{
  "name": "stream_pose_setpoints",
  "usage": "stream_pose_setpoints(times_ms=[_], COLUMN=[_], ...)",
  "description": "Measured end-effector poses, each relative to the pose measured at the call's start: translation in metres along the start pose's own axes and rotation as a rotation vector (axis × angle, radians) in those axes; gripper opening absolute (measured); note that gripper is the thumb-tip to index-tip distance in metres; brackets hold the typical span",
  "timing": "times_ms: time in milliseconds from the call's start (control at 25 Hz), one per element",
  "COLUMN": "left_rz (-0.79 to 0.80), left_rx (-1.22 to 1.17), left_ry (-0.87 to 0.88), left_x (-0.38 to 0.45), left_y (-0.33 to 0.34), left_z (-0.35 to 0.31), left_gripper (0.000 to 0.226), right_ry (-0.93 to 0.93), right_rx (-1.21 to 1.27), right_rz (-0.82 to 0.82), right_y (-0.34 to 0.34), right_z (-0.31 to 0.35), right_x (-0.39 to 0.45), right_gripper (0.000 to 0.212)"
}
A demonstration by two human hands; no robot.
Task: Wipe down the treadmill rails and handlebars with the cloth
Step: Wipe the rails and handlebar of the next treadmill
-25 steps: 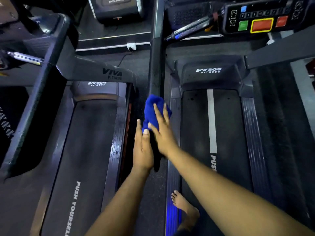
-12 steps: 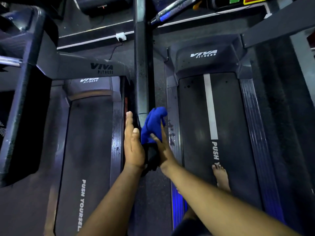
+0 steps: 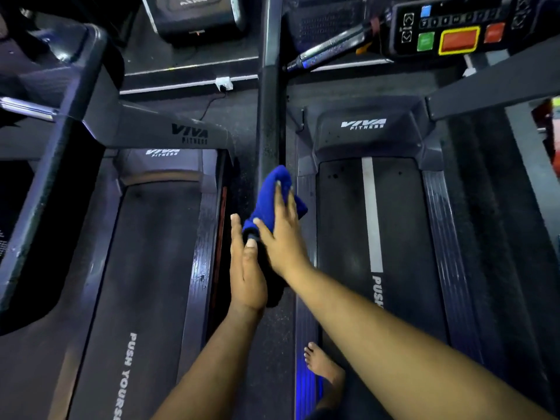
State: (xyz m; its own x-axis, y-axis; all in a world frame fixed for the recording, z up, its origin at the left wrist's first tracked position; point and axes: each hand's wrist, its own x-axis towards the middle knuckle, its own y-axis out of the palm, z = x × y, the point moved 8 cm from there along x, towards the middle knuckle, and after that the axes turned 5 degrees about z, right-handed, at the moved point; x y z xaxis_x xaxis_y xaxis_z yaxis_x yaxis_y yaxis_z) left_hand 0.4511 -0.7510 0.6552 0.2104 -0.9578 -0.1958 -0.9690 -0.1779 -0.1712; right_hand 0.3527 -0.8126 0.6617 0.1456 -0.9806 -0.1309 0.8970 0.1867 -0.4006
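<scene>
on one handrail (image 3: 268,116), two hands, right hand (image 3: 283,234) and left hand (image 3: 247,277), press one blue cloth (image 3: 274,195).

A second treadmill (image 3: 145,268) stands at the left, its dark belt printed "PUSH YOURSE…" and its motor cover marked "VIVA FITNESS". A white plug (image 3: 224,82) sits on a pale strip along the floor (image 3: 188,68) ahead, with a thin black cable trailing from it. A dark boxy machine base (image 3: 197,16) stands beyond that strip. A bare foot (image 3: 321,363) rests at the bottom, beside a blue-lit strip.
</scene>
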Motion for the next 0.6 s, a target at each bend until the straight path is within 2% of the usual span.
stream_pose_setpoints(times_ms=[40, 160, 240, 360, 440, 600], left_rz=[-0.013, -0.007, 0.011, -0.020, -0.024, -0.022], left_rx=[0.001, 0.125, 0.236, 0.245, 0.261, 0.453], left_ry=[-0.002, -0.017, -0.045, -0.016, -0.045, -0.079], left_x=[0.001, 0.002, 0.001, 0.013, 0.031, 0.075], left_y=[-0.001, 0.004, 0.008, 0.009, 0.013, 0.022], left_z=[0.001, -0.007, -0.009, -0.015, -0.016, -0.031], left_gripper=[0.061, 0.064, 0.071, 0.072, 0.077, 0.082], right_ry=[0.010, 0.028, 0.005, -0.107, -0.122, -0.086], right_rx=[-0.149, -0.343, -0.379, -0.264, -0.306, -0.509], right_rz=[0.029, 0.064, 0.096, 0.122, 0.153, 0.154], right_y=[-0.002, -0.021, -0.022, -0.020, -0.016, -0.024], right_z=[0.012, 0.036, 0.036, 0.025, 0.019, 0.040], right_x=[0.023, 0.110, 0.118, 0.078, 0.073, 0.184], right_gripper=[0.079, 0.080, 0.077, 0.067, 0.069, 0.070])
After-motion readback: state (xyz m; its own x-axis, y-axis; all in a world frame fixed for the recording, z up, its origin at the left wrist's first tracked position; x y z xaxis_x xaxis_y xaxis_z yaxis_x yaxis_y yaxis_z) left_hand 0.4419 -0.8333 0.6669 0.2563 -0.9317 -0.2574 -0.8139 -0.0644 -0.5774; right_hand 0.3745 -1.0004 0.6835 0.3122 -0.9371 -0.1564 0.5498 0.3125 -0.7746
